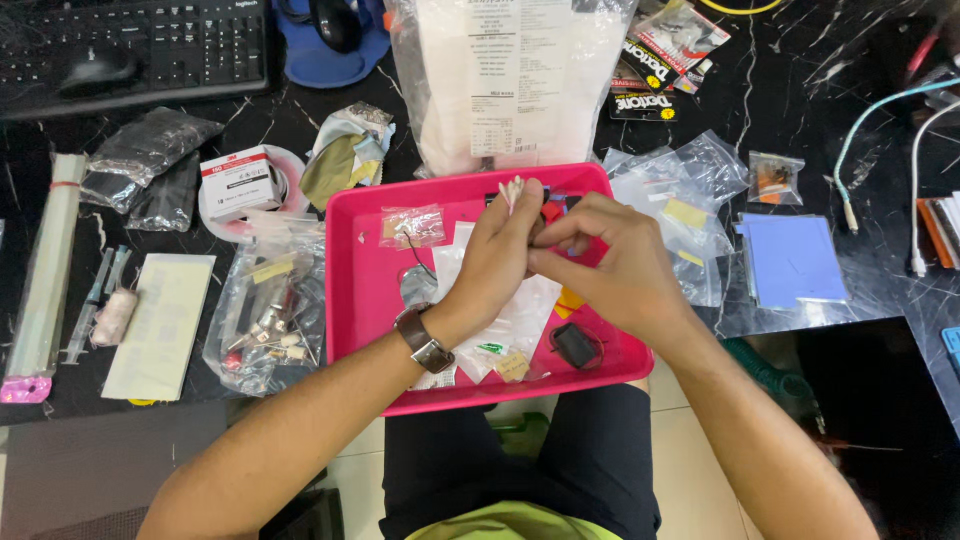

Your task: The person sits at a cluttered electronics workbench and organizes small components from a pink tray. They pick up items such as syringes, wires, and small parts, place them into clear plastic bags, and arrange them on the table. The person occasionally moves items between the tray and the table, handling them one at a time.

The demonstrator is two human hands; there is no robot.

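Head view: both hands meet over pink tray (pixel 360 300), toward its 12 o'clock edge. Left hand (pixel 497 262), watch (pixel 424 341) on the wrist, fist closed round a small bundle of thin pale sticks (pixel 512 190) with whitish-pink tips poking out the top, maybe swabs, too small to be sure. Right hand (pixel 612 268) sits at 3 o'clock of the left, fingers curled, pinching something small and red (pixel 551 211) between the fists. Sticks look light, thin, stiff, likely snap if bent; best held mid-shaft, as a bunch. Small plastic bags (pixel 412 226) at 10 o'clock in tray, black part (pixel 575 345) at 5 o'clock. Keyboard (pixel 140 45) far up at 11 o'clock of the desk.
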